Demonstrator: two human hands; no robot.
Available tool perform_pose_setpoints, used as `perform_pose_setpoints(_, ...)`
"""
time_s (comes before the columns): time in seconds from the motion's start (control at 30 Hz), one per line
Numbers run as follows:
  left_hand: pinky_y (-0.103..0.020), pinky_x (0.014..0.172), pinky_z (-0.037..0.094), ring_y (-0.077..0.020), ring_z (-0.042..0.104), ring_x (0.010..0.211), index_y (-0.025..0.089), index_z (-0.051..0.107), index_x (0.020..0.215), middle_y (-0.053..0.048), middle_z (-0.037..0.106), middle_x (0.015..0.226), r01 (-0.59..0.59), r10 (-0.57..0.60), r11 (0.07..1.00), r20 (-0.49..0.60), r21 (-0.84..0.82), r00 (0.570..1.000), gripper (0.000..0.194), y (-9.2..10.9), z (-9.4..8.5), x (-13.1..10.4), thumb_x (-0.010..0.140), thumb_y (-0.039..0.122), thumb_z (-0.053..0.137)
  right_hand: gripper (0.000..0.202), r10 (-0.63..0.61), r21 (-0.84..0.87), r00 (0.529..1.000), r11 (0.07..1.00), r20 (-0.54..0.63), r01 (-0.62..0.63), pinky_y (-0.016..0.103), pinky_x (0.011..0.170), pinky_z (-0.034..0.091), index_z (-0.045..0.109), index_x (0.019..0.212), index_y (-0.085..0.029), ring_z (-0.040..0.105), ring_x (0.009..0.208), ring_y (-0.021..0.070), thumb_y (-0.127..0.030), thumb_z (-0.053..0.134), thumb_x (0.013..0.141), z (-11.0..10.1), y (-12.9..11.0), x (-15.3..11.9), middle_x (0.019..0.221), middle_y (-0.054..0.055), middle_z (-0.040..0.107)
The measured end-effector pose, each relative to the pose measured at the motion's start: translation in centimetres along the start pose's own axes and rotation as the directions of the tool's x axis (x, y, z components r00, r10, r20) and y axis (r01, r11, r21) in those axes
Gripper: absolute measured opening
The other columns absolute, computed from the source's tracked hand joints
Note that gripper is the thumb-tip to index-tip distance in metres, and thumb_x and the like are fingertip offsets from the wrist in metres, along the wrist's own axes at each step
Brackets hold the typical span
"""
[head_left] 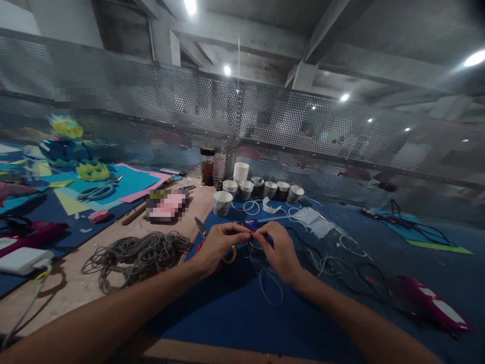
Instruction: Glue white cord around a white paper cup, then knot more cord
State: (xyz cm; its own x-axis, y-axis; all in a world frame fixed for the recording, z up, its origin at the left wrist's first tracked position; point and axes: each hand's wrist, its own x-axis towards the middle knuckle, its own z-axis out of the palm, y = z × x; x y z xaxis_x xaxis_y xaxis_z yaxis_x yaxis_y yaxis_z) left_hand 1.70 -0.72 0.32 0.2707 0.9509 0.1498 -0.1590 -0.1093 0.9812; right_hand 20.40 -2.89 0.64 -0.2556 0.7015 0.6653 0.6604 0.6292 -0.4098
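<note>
My left hand (220, 243) and my right hand (278, 247) meet over the blue table mat, fingertips almost touching. Both are closed in a pinch on something too small to make out. A thin white cord (272, 298) hangs in a loop below the fingers; I cannot tell whether it is held. Just behind the fingertips lies a dark blue object (249, 223), partly hidden. Scissors (200, 227) with red and yellow handles lie under my left hand, which covers most of them.
Several paper cups (223, 203) stand in a row at the back, near a dark jar (207, 167). To the left lie a heap of grey cord (146, 253) and coloured paper (144, 179). A purple device (432, 303) with a cable is at right. A perforated metal screen (265, 116) stands behind.
</note>
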Motion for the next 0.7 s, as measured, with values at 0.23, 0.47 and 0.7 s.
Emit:
perform_pose_setpoints(0.23, -0.026, 0.073, 0.048, -0.0161, 0.066, 0.075, 0.017, 0.078, 0.081, -0.005, 0.076, 0.08, -0.005, 0.005, 1.0, -0.011, 0.004, 1.0, 0.018, -0.39, -0.13, 0.22, 0.068, 0.028, 0.082, 0.012, -0.016, -0.069, 1.0, 0.998, 0.006, 0.016, 0.035, 0.082, 0.041, 0.062, 0.088, -0.021, 0.058, 0.09, 0.0206, -0.029, 0.056, 0.095, -0.21, -0.13, 0.06, 0.089, 0.004, 0.065)
perform_pose_setpoints(0.47, -0.027, 0.077, 0.049, -0.0174, 0.067, 0.081, 0.017, 0.078, 0.083, -0.005, 0.076, 0.085, -0.019, 0.019, 1.0, -0.009, 0.016, 1.0, 0.018, -0.19, -0.19, 0.2, 0.069, 0.028, 0.081, 0.016, -0.015, -0.153, 0.997, 0.988, 0.071, 0.026, 0.035, 0.08, 0.039, 0.064, 0.094, -0.022, 0.057, 0.091, 0.0202, -0.031, 0.052, 0.098, -0.43, -0.32, 0.15, 0.093, 0.004, 0.064)
perform_pose_setpoints(0.7, -0.028, 0.076, 0.049, -0.0177, 0.067, 0.079, 0.017, 0.078, 0.082, -0.006, 0.076, 0.083, -0.01, 0.01, 1.0, -0.009, 0.007, 1.0, 0.018, -0.15, -0.03, 0.07, 0.068, 0.028, 0.082, 0.014, -0.026, -0.156, 0.999, 0.987, 0.041, 0.032, 0.035, 0.08, 0.04, 0.063, 0.088, -0.022, 0.057, 0.09, 0.0205, -0.028, 0.054, 0.096, -0.18, -0.36, 0.08, 0.09, 0.004, 0.064)
